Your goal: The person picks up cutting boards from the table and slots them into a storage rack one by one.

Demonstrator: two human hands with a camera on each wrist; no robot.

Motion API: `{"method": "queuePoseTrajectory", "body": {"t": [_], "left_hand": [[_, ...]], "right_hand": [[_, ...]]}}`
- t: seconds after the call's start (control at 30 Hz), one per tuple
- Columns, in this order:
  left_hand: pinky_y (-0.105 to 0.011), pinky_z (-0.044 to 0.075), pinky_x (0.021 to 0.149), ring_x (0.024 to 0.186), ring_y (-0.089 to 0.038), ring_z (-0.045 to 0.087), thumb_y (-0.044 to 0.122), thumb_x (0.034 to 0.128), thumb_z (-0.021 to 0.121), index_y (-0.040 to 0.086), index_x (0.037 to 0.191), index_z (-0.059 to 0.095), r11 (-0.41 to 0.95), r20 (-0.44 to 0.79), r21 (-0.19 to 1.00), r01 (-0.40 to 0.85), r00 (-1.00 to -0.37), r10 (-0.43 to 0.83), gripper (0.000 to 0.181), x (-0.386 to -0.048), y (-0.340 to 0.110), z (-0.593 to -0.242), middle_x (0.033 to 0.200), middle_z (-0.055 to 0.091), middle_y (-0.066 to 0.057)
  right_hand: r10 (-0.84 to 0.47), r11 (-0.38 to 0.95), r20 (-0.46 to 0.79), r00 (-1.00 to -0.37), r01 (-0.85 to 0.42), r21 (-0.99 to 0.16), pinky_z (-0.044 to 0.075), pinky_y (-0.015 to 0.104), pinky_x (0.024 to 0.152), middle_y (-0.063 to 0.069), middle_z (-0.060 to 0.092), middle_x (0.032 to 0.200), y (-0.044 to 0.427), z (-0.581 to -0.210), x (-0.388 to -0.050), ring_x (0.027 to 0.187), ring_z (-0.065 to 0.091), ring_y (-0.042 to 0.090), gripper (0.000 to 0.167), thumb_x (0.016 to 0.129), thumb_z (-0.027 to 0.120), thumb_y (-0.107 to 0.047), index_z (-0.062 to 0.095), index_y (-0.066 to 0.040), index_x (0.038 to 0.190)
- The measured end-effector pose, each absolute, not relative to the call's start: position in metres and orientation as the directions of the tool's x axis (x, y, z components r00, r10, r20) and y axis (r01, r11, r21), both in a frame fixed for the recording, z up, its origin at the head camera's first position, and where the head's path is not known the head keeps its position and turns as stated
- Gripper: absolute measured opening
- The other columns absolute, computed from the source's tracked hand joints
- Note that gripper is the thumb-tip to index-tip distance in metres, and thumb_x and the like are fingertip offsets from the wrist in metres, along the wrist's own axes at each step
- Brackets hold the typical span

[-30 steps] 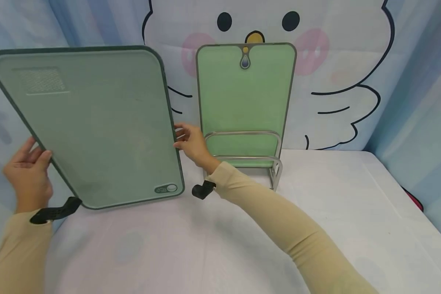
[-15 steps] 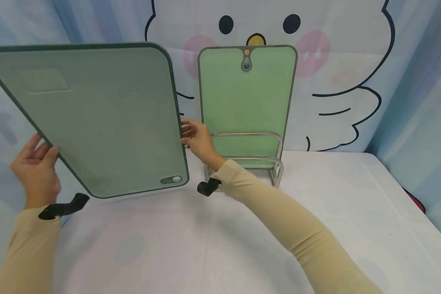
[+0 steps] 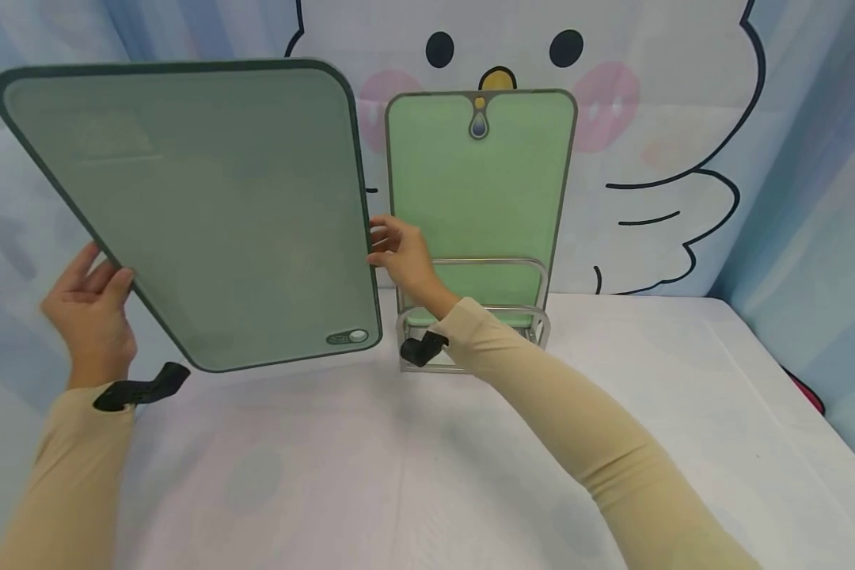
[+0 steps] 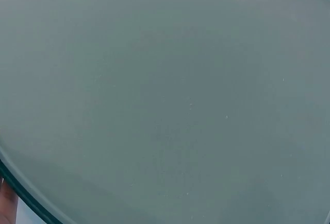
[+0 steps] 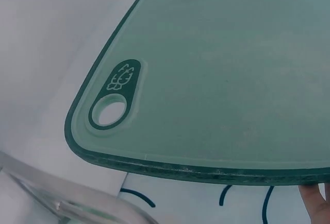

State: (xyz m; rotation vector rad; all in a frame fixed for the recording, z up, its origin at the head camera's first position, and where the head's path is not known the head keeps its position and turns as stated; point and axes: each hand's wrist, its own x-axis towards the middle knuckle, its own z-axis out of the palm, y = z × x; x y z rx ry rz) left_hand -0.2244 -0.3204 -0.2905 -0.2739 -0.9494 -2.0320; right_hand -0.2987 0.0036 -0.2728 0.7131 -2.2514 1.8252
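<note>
A large grey-green cutting board (image 3: 228,214) with a dark green rim is held up in the air, tilted. My left hand (image 3: 96,317) grips its left edge, thumb on the near face. On the opposite edge, my right hand (image 3: 409,257) pinches the rim. The lower right corner has a hanging hole (image 5: 111,113) beside a carrot-like mark. The board fills most of the left wrist view. Behind my right hand, a smaller light green cutting board (image 3: 480,190) stands upright in a metal rack (image 3: 495,260), whose left side is partly hidden by my wrist.
A white cloth covers the table (image 3: 313,475). Behind it hangs a curtain (image 3: 670,95) printed with a cartoon bird, and blue drapes close off both sides. Part of the rack's metal tube shows at the lower left of the right wrist view.
Both hands have lifted the large cutting board slightly and carried it to the right, closer to the rack. The smaller board and the rack have stayed in place.
</note>
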Motion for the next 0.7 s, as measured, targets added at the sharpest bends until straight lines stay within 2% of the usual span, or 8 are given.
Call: {"method": "queuePoseTrajectory", "body": {"t": [0.2, 0.37, 0.53, 0.7], "left_hand": [[-0.025, 0.057, 0.063, 0.076, -0.022, 0.071, -0.022, 0.0706, 0.066, -0.016, 0.116, 0.057, -0.367, 0.469, 0.548, 0.751, -0.640, -0.609, 0.047, -0.226, -0.313, -0.288, 0.085, 0.073, -0.020], [-0.025, 0.057, 0.062, 0.076, -0.023, 0.071, -0.024, 0.0729, 0.062, -0.018, 0.117, 0.056, -0.395, 0.485, 0.538, 0.745, -0.657, -0.577, 0.045, -0.231, -0.306, -0.289, 0.084, 0.073, -0.020], [-0.025, 0.057, 0.061, 0.074, -0.022, 0.072, -0.024, 0.0733, 0.062, -0.016, 0.118, 0.056, -0.410, 0.476, 0.549, 0.728, -0.676, -0.563, 0.045, -0.236, -0.299, -0.289, 0.083, 0.073, -0.019], [-0.024, 0.057, 0.064, 0.076, -0.021, 0.072, -0.022, 0.0742, 0.063, -0.016, 0.120, 0.055, -0.382, 0.498, 0.571, 0.727, -0.677, -0.542, 0.046, -0.241, -0.292, -0.290, 0.083, 0.073, -0.017]], "right_hand": [[-0.279, 0.142, 0.410, -0.868, -0.459, -0.877, 0.057, 0.032, 0.079, 0.026, 0.062, 0.108, 0.015, -0.268, -0.301, 0.095, 0.063, 0.034, 0.049, 0.081, 0.063, 0.013, 0.054, 0.003, 0.128], [-0.270, 0.149, 0.375, -0.887, -0.423, -0.894, 0.056, 0.029, 0.078, 0.026, 0.060, 0.112, 0.025, -0.266, -0.305, 0.097, 0.062, 0.033, 0.053, 0.081, 0.063, 0.013, 0.052, 0.002, 0.132], [-0.255, 0.167, 0.355, -0.900, -0.403, -0.900, 0.056, 0.032, 0.081, 0.026, 0.060, 0.113, 0.034, -0.264, -0.307, 0.100, 0.061, 0.033, 0.053, 0.082, 0.062, 0.013, 0.051, 0.000, 0.133], [-0.245, 0.173, 0.355, -0.902, -0.401, -0.900, 0.056, 0.033, 0.081, 0.026, 0.060, 0.112, 0.044, -0.263, -0.307, 0.100, 0.061, 0.034, 0.053, 0.083, 0.061, 0.013, 0.051, 0.000, 0.133]]}}
